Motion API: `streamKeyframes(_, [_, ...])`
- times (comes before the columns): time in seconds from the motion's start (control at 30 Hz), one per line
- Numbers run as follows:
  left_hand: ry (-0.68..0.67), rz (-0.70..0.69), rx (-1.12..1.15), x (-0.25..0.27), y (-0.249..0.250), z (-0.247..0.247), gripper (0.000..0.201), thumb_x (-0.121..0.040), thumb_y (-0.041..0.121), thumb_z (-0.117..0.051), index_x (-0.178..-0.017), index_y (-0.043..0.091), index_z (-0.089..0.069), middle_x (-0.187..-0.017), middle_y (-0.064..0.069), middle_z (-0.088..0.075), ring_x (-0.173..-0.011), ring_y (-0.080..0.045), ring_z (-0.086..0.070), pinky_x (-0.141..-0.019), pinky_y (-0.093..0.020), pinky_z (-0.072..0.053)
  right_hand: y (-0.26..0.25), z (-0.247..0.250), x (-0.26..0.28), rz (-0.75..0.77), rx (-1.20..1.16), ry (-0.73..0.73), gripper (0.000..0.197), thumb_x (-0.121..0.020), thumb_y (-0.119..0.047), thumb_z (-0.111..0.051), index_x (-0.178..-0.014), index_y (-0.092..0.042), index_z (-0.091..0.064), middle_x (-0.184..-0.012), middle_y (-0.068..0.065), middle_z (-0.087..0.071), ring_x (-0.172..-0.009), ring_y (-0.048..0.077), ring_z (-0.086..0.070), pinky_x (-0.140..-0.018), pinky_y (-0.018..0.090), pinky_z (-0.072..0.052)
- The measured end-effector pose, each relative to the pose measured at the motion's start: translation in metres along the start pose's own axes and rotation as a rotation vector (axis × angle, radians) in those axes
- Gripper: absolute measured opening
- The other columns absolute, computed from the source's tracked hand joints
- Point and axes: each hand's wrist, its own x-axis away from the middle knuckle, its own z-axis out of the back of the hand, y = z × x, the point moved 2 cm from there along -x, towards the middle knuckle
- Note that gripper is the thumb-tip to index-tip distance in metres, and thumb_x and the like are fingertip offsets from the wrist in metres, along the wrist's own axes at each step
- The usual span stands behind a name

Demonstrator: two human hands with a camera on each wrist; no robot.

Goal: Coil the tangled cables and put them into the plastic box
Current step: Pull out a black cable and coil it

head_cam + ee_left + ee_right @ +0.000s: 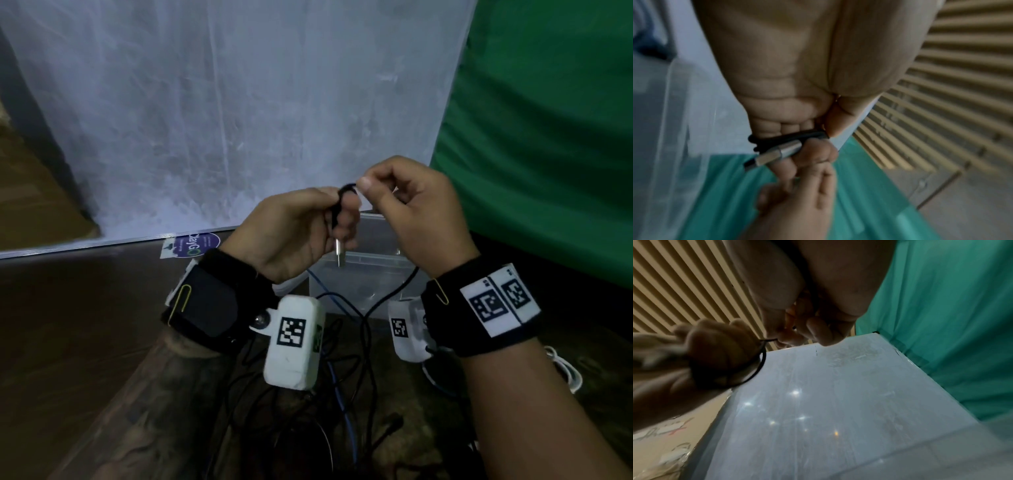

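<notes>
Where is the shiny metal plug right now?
In the head view, the metal plug hangs below the left hand, above the plastic box.

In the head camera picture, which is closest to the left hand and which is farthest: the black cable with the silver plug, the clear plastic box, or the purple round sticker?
1. Black cable with the silver plug: held in the left hand, which grips it.
2. Clear plastic box: just beyond and below, on the right side.
3. Purple round sticker: farthest in this picture, on the left by the white sheet.
</notes>
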Motion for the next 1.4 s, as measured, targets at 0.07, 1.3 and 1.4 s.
streamKeyframes(0.07, [0.004,-0.041,0.185,-0.001,0.006,0.003,0.025,-0.098,0.013,-0.031,-0.095,0.006,-0.055,-0.078,-0.002,-0.051,-0.068,-0.013,-0.050,-0.077,-0.031,-0.051,0.003,-0.008,0.003,-0.015,0.025,-0.063,0.015,-0.098,-0.024,-0.059,-0.089,-0.020,-0.071,-0.069,0.000,-0.063,-0.063,0.014,-0.058,-0.063,0.041,-0.051])
streamKeyframes(1.3, [0.298,-0.352,0.250,-0.003,0.020,0.023,0.021,-0.098,0.005,-0.030,-0.105,0.002,-0.050,-0.086,-0.006,-0.057,-0.083,-0.018,-0.056,-0.089,-0.028,-0.051,-0.009,-0.031,0.015,-0.044,0.124,-0.456,0.031,-0.102,-0.030,-0.055,-0.095,-0.005,-0.072,-0.073,0.022,-0.063,-0.067,0.035,-0.057,-0.062,0.046,-0.049])
streamKeyframes(1.4, [0.421,-0.410,0.097,-0.003,0.016,0.028,0.021,-0.101,0.003,-0.035,-0.114,0.000,-0.051,-0.090,-0.007,-0.061,-0.084,-0.017,-0.061,-0.087,-0.028,-0.052,-0.022,-0.025,0.014,-0.016,0.168,-0.531,0.036,-0.100,-0.029,-0.057,-0.079,-0.002,-0.067,-0.063,0.018,-0.053,-0.055,0.024,-0.045,-0.058,0.041,-0.040])
